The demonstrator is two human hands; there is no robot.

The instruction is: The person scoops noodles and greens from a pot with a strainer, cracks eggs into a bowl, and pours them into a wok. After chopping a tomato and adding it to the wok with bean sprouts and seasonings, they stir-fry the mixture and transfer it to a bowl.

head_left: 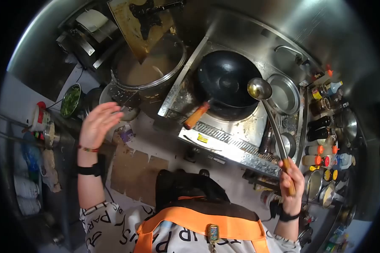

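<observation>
One tilt could spill whatever the ladle [259,89] holds; the right hand [298,179] curls around it, the left hand [98,124], fingers extended, empty.

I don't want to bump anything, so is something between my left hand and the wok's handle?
Nothing visible blocks the way from your left hand to the wok's handle. The stove's corner lies along that line but looks lower than the handle; the large pot sits farther forward, off the line.
</observation>
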